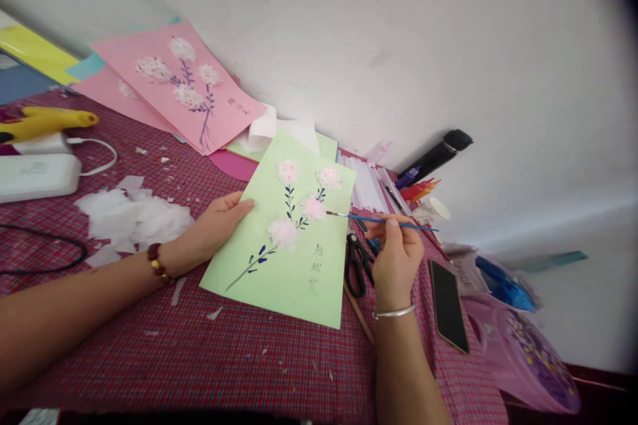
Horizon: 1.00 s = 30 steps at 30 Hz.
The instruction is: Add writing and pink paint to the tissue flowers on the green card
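Note:
A light green sheet (269, 292) shows a branch with dark blue leaves, several raised pale pink paper blossoms (282, 234) and dark handwritten characters. My left hand (226, 222) grips the sheet's left edge, thumb on top. In my right hand (397, 252), fingers closed, is a thin blue paintbrush (369, 218). The brush's brown tip points left, at the right edge of the middle blossom; whether it touches cannot be told.
Pink sheets with white blossoms (219, 116) lie behind. Torn white paper (132, 216) and a white power strip (40, 176) are left. Black scissors (356, 265), a phone (448, 305) and a pink basket (518, 358) are right. A wall rises behind.

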Motion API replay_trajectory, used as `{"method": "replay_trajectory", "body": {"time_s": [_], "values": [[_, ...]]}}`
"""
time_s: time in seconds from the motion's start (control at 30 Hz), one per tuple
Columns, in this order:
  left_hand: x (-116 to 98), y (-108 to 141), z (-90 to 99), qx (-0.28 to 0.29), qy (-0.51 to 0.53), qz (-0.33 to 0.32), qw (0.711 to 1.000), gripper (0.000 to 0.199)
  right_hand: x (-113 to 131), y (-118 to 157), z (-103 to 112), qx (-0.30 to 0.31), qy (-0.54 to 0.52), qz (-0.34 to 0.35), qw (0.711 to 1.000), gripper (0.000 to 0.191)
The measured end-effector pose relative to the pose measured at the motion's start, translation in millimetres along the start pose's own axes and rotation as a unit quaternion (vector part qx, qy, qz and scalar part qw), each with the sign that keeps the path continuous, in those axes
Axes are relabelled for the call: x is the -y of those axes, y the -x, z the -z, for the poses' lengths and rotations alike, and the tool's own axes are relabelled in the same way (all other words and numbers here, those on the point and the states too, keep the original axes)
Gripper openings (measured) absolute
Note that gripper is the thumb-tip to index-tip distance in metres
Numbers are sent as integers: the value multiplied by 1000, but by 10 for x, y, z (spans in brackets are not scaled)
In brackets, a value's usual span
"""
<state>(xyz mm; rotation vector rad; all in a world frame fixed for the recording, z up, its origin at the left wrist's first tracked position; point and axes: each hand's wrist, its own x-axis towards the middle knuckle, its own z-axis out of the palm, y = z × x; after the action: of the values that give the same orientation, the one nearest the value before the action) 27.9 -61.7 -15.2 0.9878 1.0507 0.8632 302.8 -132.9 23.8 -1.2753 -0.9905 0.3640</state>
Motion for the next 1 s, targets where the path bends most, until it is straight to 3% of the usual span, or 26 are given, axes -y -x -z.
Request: {"method": "replay_trajectory", "body": {"time_s": [0.2,0.37,0.53,0.7,0.87,0.93,1.0], "values": [[-35,23,-17,-1,4,8,1000,28,-106,-16,-14,21,-25,-51,998,21],[-68,58,-42,0,-4,13,1000,30,-130,-31,-32,-14,-76,-74,994,21],[-45,52,-34,11,-8,17,1000,31,-155,-69,-11,4,-97,-116,989,24],[-23,37,-21,18,-1,9,1000,32,-140,-93,21,-31,-121,-100,987,22],[-55,43,-40,5,-5,14,1000,27,-112,-56,-64,9,-118,-124,985,27],[-89,63,-57,3,-4,22,1000,25,-80,-122,10,0,-106,-110,988,28],[-128,88,-74,-3,-11,40,999,24,-56,-257,221,-53,-90,-63,993,26]]}}
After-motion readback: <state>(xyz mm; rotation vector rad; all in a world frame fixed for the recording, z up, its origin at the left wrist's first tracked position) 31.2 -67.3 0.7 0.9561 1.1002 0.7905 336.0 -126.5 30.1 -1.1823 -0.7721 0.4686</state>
